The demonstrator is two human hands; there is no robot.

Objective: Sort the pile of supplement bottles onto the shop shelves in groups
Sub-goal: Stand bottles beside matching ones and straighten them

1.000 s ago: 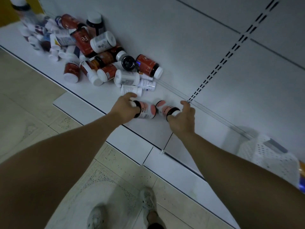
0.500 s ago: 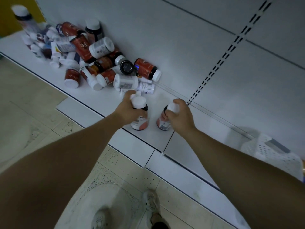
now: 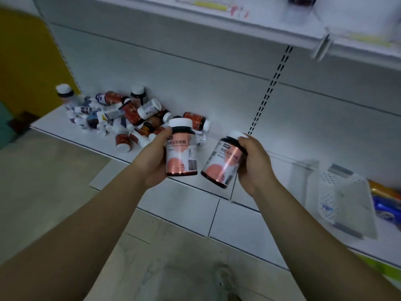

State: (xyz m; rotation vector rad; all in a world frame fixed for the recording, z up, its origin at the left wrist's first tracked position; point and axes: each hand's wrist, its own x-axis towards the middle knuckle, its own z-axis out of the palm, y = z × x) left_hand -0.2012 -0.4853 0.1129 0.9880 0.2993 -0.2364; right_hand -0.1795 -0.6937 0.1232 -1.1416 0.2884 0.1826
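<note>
- The left hand (image 3: 155,162) has its fingers wrapped round an upright bottle (image 3: 181,158). The right hand (image 3: 253,165) clamps a matching tilted bottle (image 3: 221,165). Both are held above the bottom shelf (image 3: 54,120), at its front edge.
- The pile (image 3: 123,117) lies at the shelf's back left.
- The bottles are probably light, rigid and glossy-slick, so they are best gripped round the body rather than the cap.

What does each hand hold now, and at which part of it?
The left hand holds a pink-labelled bottle upright by its side, thumb at the neck. The right hand holds a matching bottle, tilted, by its side and shoulder.
</note>
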